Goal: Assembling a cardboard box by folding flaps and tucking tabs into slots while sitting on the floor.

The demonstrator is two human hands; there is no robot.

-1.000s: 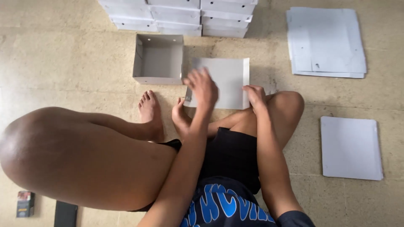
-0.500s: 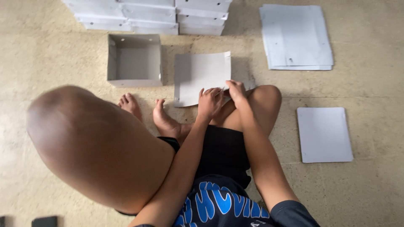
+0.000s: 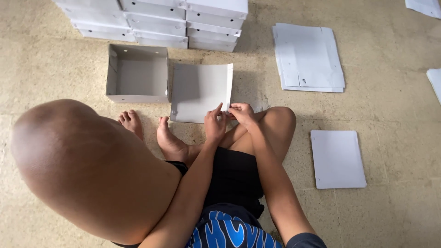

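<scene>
A flat grey cardboard sheet (image 3: 200, 92) lies on the floor in front of my feet, its right edge flap folded up. My left hand (image 3: 215, 124) and my right hand (image 3: 242, 114) meet at its near right corner, fingers pinching the flap's end. An assembled open grey box (image 3: 137, 73) stands just left of the sheet. I sit on the floor with my left knee raised and my right leg bent.
Stacked closed white boxes (image 3: 183, 20) line the far side. A pile of flat cardboard blanks (image 3: 308, 57) lies at the upper right, a single white sheet (image 3: 337, 158) right of my knee. More sheets show at the right edge (image 3: 434, 80).
Both hands came down onto the sheet's near right corner; the left hand was lifted over the sheet a second ago. The right edge flap now stands folded up.
</scene>
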